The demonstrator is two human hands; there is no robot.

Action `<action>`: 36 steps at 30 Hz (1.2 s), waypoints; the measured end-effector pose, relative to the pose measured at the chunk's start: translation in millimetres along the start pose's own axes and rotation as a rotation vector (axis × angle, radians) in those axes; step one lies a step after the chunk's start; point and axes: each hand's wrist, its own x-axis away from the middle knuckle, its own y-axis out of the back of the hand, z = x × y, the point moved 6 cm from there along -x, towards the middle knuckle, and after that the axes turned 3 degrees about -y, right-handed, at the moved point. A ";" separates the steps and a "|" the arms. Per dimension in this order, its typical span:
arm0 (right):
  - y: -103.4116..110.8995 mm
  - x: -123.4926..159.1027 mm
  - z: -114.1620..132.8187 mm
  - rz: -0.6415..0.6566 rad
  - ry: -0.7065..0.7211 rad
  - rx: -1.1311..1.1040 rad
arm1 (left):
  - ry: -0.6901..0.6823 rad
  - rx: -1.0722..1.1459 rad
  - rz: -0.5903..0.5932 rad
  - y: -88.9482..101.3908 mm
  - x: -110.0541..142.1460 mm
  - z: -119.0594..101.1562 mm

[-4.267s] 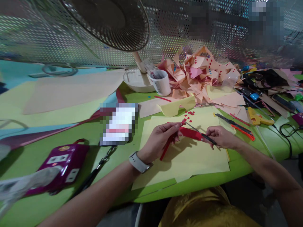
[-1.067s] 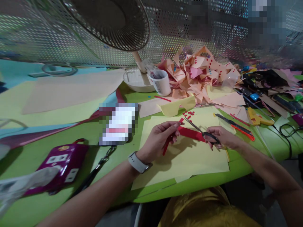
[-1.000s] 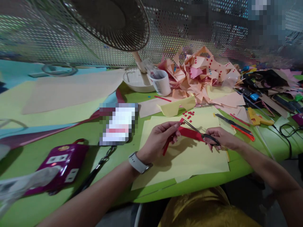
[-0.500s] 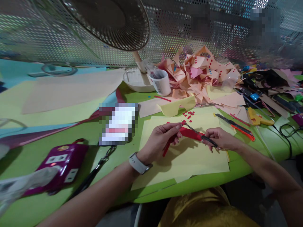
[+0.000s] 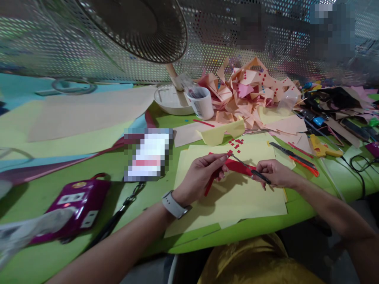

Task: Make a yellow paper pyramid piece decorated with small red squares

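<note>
the fingers of your left hand (image 5: pixel 207 163) pinch a red strip (image 5: pixel 209 186) above the yellow paper (image 5: pixel 245 201) on the green desk (image 5: pixel 231 236). your right hand (image 5: pixel 274 173) grips the scissors (image 5: pixel 261 176) by their handles, blades reaching the strip's tip. small red squares (image 5: pixel 236 147) lie just beyond on the paper.

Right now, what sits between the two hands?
In the head view, scissor blades and red paper lie between the left hand and right hand, above a yellow paper sheet.
</note>
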 end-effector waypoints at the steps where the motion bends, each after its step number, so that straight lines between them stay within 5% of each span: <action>1: 0.0 -0.1 -0.1 0.001 -0.002 0.001 | 0.000 -0.005 0.000 0.0 0.1 0.1; 36: 3.3 3.8 4.2 -0.003 -0.020 -0.025 | 0.001 -0.039 -0.044 2.0 0.0 -4.4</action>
